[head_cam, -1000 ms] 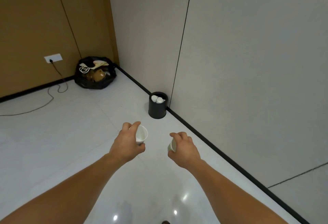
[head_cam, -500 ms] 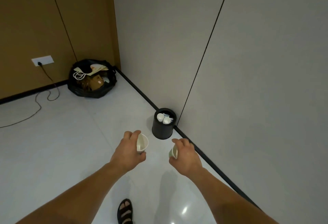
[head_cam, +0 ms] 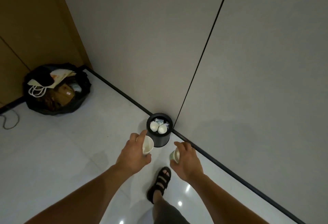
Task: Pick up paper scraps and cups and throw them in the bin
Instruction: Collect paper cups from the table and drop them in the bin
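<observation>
Head view: hands (head_cam: 132, 154) (head_cam: 188, 161) grip tapered paper cups (head_cam: 147, 145) (head_cam: 174, 155) near cylindrical bin (head_cam: 160, 139).

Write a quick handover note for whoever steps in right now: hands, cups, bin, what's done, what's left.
Hands: the left hand grips a white paper cup; the right hand grips a smaller cup.
Place: both are held near the black bin, which stands on the floor by the wall.
Done: two cups and paper scraps lie in the bin.
Left: drop both held cups in.
</observation>
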A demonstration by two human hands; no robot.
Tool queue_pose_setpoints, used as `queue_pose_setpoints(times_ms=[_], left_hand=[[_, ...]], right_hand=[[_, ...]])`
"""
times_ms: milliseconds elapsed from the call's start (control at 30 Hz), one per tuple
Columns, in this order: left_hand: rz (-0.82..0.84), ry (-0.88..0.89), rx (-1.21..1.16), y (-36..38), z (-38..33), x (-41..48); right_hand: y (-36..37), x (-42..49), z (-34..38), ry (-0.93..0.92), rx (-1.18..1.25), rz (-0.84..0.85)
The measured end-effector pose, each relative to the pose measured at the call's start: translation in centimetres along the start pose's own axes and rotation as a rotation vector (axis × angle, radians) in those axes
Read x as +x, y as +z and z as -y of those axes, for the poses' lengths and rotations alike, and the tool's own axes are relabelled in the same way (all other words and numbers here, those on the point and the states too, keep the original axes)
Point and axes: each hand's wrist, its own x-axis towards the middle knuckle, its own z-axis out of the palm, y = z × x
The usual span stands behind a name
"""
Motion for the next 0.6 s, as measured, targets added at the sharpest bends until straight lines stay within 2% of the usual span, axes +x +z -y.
queue_pose_setpoints(times_ms=[300,467,600], left_hand=[[0.073,-0.011,0.039,5.4,4.0,20.8],[0.121,-0.005,0.025,12.1,8.1,32.8],[0.150,0.078,0.015,18.3,11.8,38.4]], right_hand=[[6.3,21.5,-3.8,0.136,0.145,0.053],[11.1,32.4,-8.1,0.216,0.167,0.056],[15.9,38.7,-11.2,0.261,0.172,0.060]])
